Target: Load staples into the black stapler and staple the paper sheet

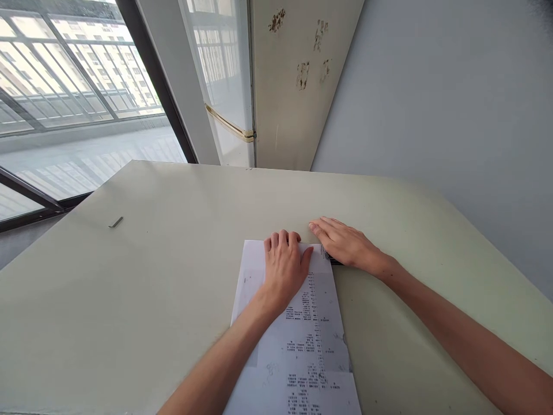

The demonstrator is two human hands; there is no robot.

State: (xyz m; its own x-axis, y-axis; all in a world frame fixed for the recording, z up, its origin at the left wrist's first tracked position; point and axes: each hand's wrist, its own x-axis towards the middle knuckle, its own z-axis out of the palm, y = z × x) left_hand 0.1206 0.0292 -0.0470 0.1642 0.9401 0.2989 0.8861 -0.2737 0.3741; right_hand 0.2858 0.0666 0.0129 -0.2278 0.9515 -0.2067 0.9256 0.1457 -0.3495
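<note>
So the printed paper [317, 340] runs from six o'clock up the counter [173, 311], with the left hand [283, 262] palm-down near its top, fingers spread, not grasping anything. Right hand [345, 245] lies fingers-out between two and three o'clock from that one, over a dark object [336, 262] at the paper's one o'clock corner; can't tell if that grip is closed, since most of the object's hidden. Looks like the pressing-down step to me, and I'd say the next move calls for steady downward pressure without the paper sliding. Farther off, between nine and ten, lies a little grey strip [117, 222].
</note>
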